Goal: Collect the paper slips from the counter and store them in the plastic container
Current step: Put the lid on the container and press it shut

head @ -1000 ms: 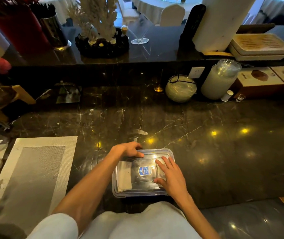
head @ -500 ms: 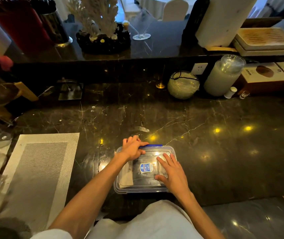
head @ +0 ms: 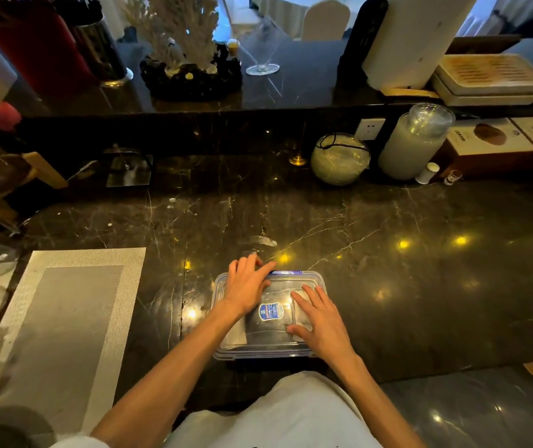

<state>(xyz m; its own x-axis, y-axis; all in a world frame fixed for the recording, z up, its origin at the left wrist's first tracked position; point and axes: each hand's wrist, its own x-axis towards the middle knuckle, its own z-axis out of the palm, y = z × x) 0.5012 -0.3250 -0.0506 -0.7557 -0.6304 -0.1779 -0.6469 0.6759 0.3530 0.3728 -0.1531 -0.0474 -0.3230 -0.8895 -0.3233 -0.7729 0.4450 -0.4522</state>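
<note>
A clear plastic container (head: 268, 345) with a blue-labelled lid lies on the dark marble counter near its front edge. Pale paper slips (head: 237, 334) show faintly through the lid on the left side. My left hand (head: 245, 286) lies flat on the lid's far left corner, fingers curled over the far rim beside a blue latch (head: 286, 272). My right hand (head: 318, 318) presses flat on the lid's right side, fingers spread. Neither hand grips anything.
A grey woven placemat (head: 64, 318) lies to the left. Along the back stand a round glass jar (head: 339, 158), a tall frosted jar (head: 410, 143), boxes (head: 491, 143) and a small metal stand (head: 129, 169). A raised ledge (head: 307, 101) runs behind.
My left hand slid from the lid's far left edge up over the far rim, next to the blue latch. The right hand stayed pressed on the lid.
</note>
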